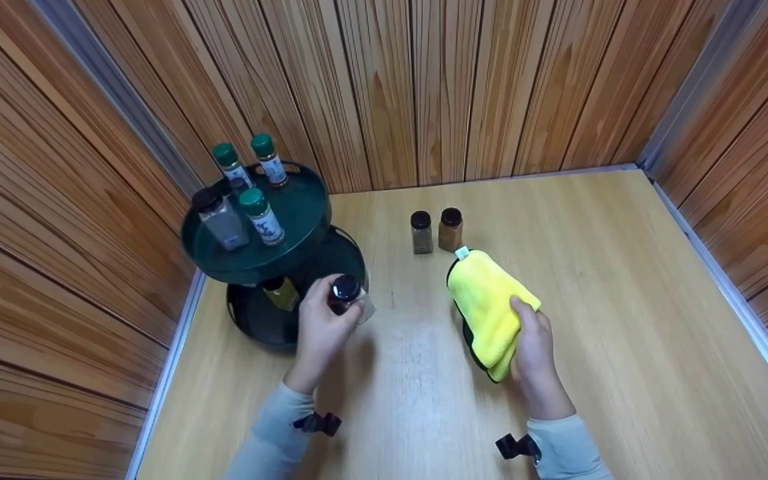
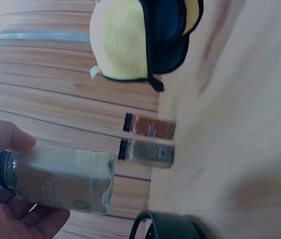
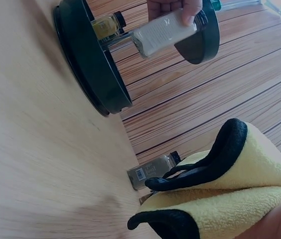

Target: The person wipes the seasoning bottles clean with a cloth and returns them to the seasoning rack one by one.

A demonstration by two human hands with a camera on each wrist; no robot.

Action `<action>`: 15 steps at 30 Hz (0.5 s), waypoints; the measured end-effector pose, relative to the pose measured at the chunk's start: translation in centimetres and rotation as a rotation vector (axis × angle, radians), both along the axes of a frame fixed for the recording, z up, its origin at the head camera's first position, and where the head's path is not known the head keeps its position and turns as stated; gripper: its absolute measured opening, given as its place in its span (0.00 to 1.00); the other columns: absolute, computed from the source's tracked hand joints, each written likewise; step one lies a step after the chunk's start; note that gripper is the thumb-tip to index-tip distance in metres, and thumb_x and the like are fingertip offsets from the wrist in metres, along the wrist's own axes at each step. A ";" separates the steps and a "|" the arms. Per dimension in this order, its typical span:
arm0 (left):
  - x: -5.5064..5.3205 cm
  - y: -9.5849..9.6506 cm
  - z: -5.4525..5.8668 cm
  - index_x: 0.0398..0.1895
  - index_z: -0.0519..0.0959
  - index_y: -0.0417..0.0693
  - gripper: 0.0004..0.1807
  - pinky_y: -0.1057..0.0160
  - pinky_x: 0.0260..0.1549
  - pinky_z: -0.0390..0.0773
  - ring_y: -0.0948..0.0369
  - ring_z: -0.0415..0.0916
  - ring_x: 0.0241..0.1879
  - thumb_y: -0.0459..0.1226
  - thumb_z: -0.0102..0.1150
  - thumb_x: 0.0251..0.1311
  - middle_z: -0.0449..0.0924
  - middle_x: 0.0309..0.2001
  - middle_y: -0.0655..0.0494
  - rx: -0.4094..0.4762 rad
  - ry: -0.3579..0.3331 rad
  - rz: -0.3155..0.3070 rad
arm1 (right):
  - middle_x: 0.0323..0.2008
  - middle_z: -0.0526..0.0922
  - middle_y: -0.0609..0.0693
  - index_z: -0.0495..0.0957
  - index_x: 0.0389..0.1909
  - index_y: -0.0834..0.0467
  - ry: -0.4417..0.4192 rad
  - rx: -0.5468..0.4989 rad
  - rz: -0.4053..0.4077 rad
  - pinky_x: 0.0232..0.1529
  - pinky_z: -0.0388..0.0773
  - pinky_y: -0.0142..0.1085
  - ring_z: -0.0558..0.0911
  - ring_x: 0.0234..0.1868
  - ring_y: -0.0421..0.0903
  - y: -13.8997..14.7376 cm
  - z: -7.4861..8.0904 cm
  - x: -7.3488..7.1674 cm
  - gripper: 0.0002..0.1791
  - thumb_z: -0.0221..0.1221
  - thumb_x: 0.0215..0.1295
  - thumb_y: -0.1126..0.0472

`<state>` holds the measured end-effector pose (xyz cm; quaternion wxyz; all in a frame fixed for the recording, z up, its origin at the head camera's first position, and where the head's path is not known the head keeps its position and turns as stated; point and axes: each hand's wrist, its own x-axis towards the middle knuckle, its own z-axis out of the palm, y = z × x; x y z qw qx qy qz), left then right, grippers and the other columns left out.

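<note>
My left hand (image 1: 326, 321) grips a clear glass spice jar (image 2: 63, 178) with a dark cap and pale contents, held in the air by the lower tray's right edge. A folded yellow cloth (image 1: 491, 307) with black edging is held by my right hand (image 1: 532, 343) above the table. The two-tier dark green rack (image 1: 317, 207) stands at the left. Its lower tray bears a yellowish dark-capped jar (image 3: 105, 27). On the upper tray are several green-capped bottles (image 1: 267, 223) and a dark-capped jar (image 1: 222, 220).
Two dark-capped spice jars, one greyish (image 1: 422, 235) and one reddish-brown (image 1: 451, 232), stand side by side on the wooden table (image 1: 624, 320) behind the cloth. Wood-panelled walls (image 1: 444, 93) enclose the table at the back and both sides.
</note>
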<state>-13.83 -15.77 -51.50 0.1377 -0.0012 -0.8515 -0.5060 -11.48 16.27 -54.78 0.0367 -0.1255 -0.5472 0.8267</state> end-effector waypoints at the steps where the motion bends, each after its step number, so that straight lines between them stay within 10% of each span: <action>1: 0.0 -0.2 0.0 0.53 0.80 0.51 0.22 0.51 0.54 0.80 0.53 0.79 0.51 0.36 0.74 0.53 0.80 0.50 0.54 -0.004 0.005 0.008 | 0.35 0.84 0.52 0.73 0.49 0.66 0.004 -0.003 -0.001 0.38 0.84 0.39 0.85 0.35 0.47 0.0 0.1 0.0 0.19 0.48 0.80 0.51; 15: -1.2 -3.0 -1.8 0.54 0.80 0.43 0.23 0.50 0.51 0.80 0.52 0.80 0.49 0.37 0.73 0.54 0.83 0.50 0.49 -0.055 0.050 0.118 | 0.38 0.84 0.52 0.73 0.53 0.64 -0.019 -0.022 0.016 0.41 0.83 0.40 0.84 0.38 0.47 -0.3 0.2 0.3 0.19 0.48 0.80 0.51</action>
